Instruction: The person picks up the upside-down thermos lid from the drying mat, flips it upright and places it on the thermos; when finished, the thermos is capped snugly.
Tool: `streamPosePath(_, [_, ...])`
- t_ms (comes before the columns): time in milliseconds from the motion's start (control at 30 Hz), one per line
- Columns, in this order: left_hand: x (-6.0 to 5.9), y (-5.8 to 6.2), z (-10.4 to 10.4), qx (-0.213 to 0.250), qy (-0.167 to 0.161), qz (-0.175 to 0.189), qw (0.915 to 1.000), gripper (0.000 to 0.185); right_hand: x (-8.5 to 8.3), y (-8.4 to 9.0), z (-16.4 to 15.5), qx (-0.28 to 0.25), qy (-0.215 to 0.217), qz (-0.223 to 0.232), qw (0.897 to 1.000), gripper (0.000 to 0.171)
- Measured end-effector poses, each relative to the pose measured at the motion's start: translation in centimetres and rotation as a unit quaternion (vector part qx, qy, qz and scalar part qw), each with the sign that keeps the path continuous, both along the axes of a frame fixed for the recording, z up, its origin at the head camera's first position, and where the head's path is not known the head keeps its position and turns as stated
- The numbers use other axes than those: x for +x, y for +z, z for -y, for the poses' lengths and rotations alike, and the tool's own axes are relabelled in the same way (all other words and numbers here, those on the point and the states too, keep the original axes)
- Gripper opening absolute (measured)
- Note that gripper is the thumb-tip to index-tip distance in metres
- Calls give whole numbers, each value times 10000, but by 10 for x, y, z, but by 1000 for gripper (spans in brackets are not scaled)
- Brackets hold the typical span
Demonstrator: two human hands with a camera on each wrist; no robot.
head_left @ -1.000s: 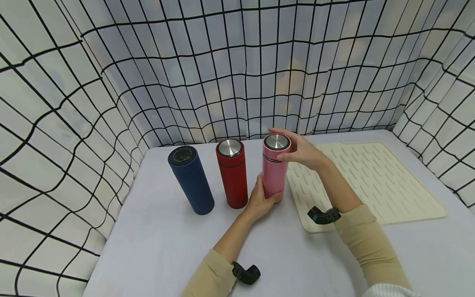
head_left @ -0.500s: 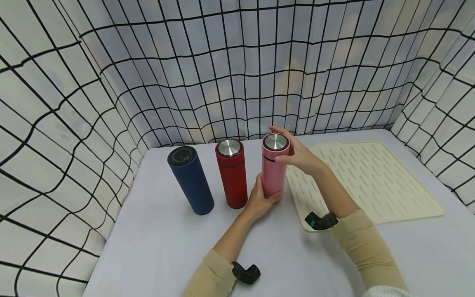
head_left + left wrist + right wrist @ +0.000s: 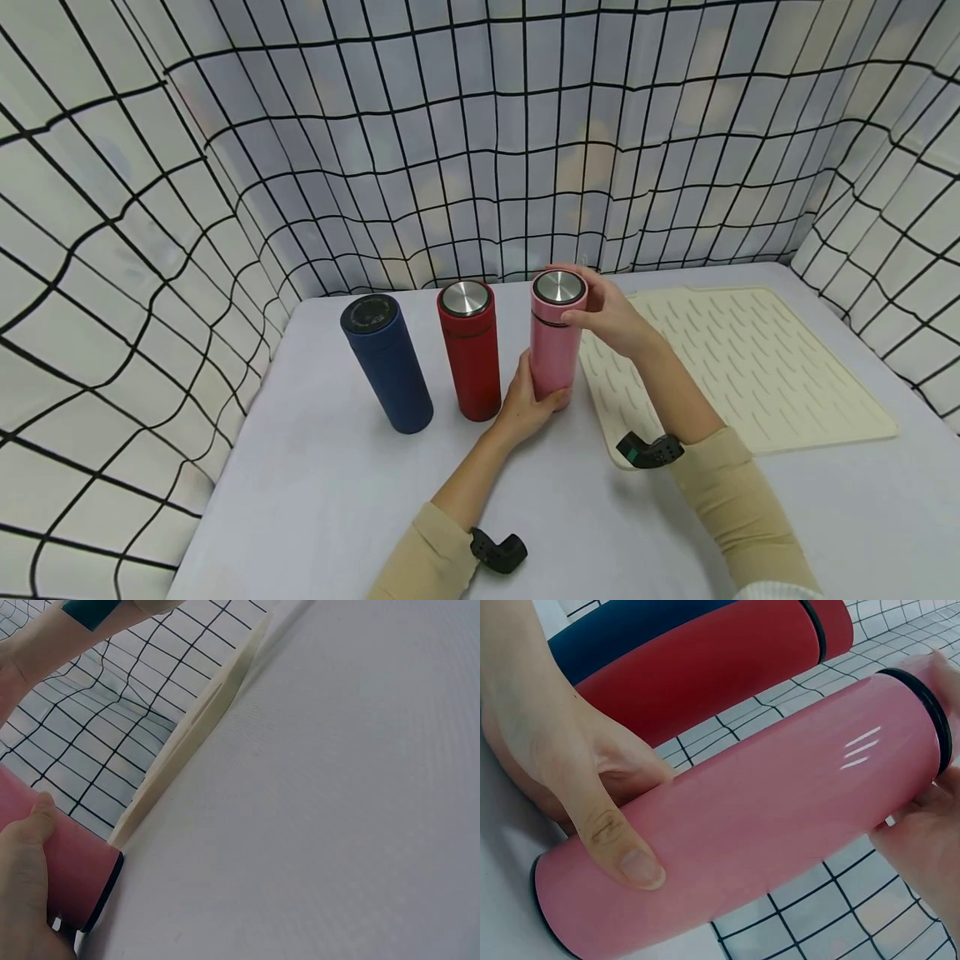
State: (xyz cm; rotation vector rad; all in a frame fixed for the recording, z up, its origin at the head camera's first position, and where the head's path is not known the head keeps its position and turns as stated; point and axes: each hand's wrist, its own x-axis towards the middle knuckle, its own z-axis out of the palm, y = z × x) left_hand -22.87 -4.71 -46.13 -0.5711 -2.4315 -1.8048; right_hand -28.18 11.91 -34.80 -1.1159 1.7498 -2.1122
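Pink flask point(image 3: 555, 346) upright on the tabletop point(image 3: 337, 492), just beside the red flask point(image 3: 470, 350); blue flask point(image 3: 385, 362) further left. My left hand point(image 3: 525, 404) wraps the pink flask near its base, fingers curled round it, thumb across the front. My right hand point(image 3: 611, 315) grips its lid point(image 3: 558, 292), fingers closed round the rim. Cream mat point(image 3: 750, 367) lies to the right, touching the flask's base.

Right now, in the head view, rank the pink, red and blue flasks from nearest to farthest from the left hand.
1. pink flask: gripped at its base by the left hand.
2. red flask: just left of the pink one.
3. blue flask: leftmost, farthest.
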Motion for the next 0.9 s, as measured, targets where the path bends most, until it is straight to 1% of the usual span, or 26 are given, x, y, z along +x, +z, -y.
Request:
streamPosePath(67, [-5, -9, 0, -10, 34, -51, 10000, 77, 0, 0, 1, -22, -164, -34, 9999, 73])
streamPosePath(133, [-10, -19, 0, -22, 59, -160, 9999, 78, 0, 1, 2, -89, -291, 27, 9995, 73])
streamPosePath(200, [-11, -19, -1, 1, 42, -77, 10000, 78, 0, 1, 3, -91, -363, 119, 9992, 77])
streamPosePath(267, [-11, -19, -1, 19, 9, -70, 10000, 78, -1, 1, 3, 55, -331, 148, 9993, 84])
streamPosePath(300, [-11, -19, -1, 27, 3, -53, 10000, 78, -1, 1, 2, 158, -268, 139, 9994, 88])
streamPosePath(367, [-11, -20, -1, 20, 21, -62, 10000, 77, -2, 1, 1, 277, -27, 86, 9996, 91])
streamPosePath(433, [-11, -20, -1, -10, 57, -92, 9999, 77, -4, -1, -1, 244, 258, 79, 9993, 87])
streamPosePath(467, [-11, -20, -1, -26, 76, -106, 9999, 77, -4, -1, -2, 208, 320, 98, 9992, 84])
streamPosePath(533, [-11, -20, -1, -31, 76, -144, 9999, 77, -4, -2, -2, 101, 265, 185, 9994, 73])
streamPosePath(600, [-11, -20, -1, -24, 59, -164, 9998, 77, -4, -2, -2, 100, 27, 202, 9997, 71])
streamPosePath(667, [-11, -20, -1, -5, 41, -156, 9999, 77, -3, -1, -1, 170, -133, 175, 9996, 81])
streamPosePath(767, [-11, -20, -1, -7, 42, -103, 9999, 77, -3, 1, 1, 146, -13, 113, 9998, 92])
streamPosePath(833, [-11, -20, -1, -6, 53, -51, 10000, 77, -3, 2, 1, 123, 52, 138, 9998, 91])
streamPosePath(900, [-11, -21, -2, -11, 67, 1, 10000, 77, -3, 3, 1, 157, -70, 153, 9997, 85])
